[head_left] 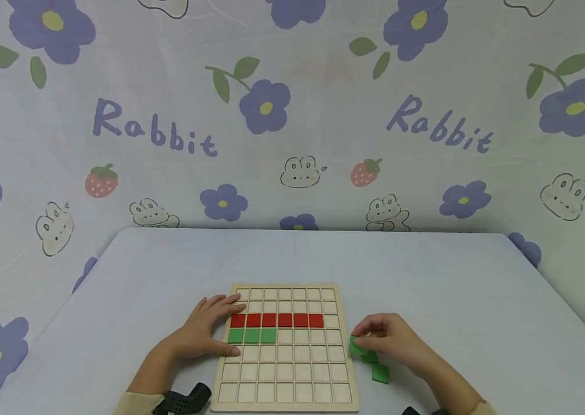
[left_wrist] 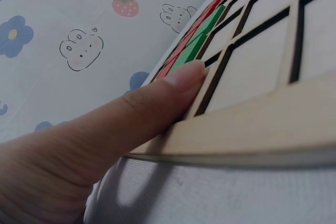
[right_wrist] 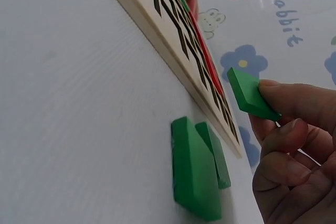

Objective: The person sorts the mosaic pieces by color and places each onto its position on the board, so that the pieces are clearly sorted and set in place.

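Note:
A wooden grid board point(head_left: 284, 372) lies on the white table. My left hand point(head_left: 204, 328) rests over its left edge, fingers spread; in the left wrist view, the thumb point(left_wrist: 157, 98) presses on the wooden rim. Beyond the board's right edge, my right hand point(head_left: 396, 340) pinches a green square tile point(right_wrist: 247, 95) between thumb and fingers, above the table. Two more green tiles point(right_wrist: 197, 174) lie loose below that hand. Within the grid, a row of several red tiles point(head_left: 284, 320) runs from the left, and three green tiles point(head_left: 252, 335) sit in the row nearer me.
The white tabletop point(head_left: 168, 276) spreads around the board. Behind it hangs a cloth point(head_left: 323, 127) printed with flowers, rabbits and strawberries. A black wrist device point(head_left: 185, 399) sits at the left sleeve, near the board's lower left corner.

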A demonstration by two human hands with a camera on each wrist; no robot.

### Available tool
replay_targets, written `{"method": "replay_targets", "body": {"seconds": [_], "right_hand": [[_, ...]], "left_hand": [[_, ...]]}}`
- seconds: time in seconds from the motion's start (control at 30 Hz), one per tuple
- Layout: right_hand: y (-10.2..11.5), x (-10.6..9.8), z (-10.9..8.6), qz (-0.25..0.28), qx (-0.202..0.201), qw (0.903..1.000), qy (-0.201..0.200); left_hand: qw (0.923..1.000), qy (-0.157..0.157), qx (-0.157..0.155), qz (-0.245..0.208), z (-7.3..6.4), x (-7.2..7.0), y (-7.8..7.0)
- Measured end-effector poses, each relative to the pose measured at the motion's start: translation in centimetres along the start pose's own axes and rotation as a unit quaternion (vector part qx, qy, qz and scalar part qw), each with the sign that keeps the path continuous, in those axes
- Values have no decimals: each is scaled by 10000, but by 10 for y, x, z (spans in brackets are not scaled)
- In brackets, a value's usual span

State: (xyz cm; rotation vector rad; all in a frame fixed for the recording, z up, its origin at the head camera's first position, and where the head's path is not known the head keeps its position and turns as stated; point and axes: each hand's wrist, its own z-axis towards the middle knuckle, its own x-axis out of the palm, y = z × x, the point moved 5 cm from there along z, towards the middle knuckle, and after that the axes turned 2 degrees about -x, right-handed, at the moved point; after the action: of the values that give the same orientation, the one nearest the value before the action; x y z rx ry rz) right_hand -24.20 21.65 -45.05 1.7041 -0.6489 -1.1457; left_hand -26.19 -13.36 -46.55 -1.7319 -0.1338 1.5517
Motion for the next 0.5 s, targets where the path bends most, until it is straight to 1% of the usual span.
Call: {"method": "replay_targets", "body": {"seconds": [0.17,0.33,0.5], "right_hand": [[4,5,5,-55,-46,10000,5],[12,9,12,-83,-18,10000,-3],[24,16,21,-29,-285,9996,69]], "left_hand": [[10000,14,-50,-37,-1,0,0],[10000,9,-11,-5,0,1,0],[10000,-13,-2,-58,0,1,-1]]}}
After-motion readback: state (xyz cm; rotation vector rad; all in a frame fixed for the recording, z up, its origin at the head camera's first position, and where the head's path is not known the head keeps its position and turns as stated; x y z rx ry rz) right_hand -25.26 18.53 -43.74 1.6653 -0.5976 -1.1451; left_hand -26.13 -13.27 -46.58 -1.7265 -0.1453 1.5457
